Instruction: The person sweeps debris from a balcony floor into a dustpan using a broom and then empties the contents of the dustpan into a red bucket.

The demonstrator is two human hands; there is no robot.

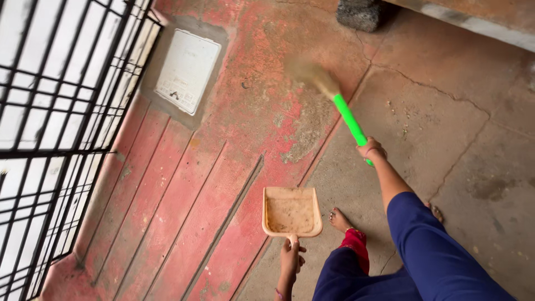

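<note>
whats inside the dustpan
The tan dustpan, held by its handle in the left hand, has a thin scatter of brown dust and grit over its tray. No larger debris shows. The floor beneath it is covered.
</note>
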